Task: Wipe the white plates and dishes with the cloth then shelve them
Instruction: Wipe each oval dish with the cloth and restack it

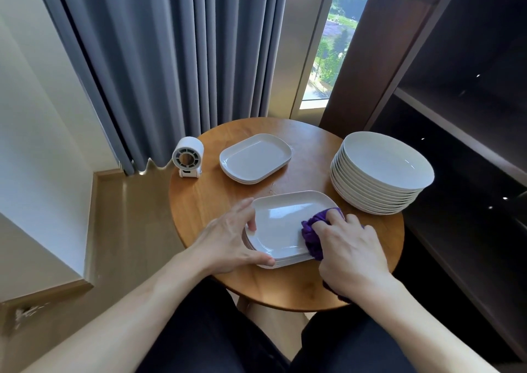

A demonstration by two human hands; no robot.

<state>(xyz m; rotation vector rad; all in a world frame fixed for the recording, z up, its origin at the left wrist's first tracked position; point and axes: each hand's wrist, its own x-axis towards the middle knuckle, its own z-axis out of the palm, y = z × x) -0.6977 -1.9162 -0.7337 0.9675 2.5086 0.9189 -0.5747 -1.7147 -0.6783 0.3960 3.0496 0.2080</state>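
- The right hand [349, 248] is curled around a bunched purple cloth [311, 237], knuckles up, and presses it onto the right part of a white plate.
- A tail of the cloth also shows under the right wrist, hanging over the near edge of the bench [205, 204].
- The left hand [229, 243] grips the left edge of the near stack [288, 261] of white rectangular plates. Its thumb hooks round the near left corner and its fingers curl over the far left rim.
- The top plate [281, 223] of that stack lies flat between the two hands, touched by both. How many plates lie under it cannot be told; a few rims show at the near edge.
- Beyond the left hand, well apart from it, a second stack [255, 157] of the same rectangular plates sits on the bench, with nothing touching it.
- Beyond the right hand and out to its right stands a tall pile of round white dishes [380, 170], near the top plate's far right corner but apart from it.
- Far out past the left hand, at the bench's far left edge, a small white fan [188, 156] stands on its foot.
- To the right of the right hand, past the bench, a dark wooden shelf unit [456, 110] rises with open shelves.
- Behind the bench hang grey curtains [171, 59], with a strip of window [335, 56] beside them.
- Below both forearms, the person's legs in dark trousers [222, 341] reach under the bench.
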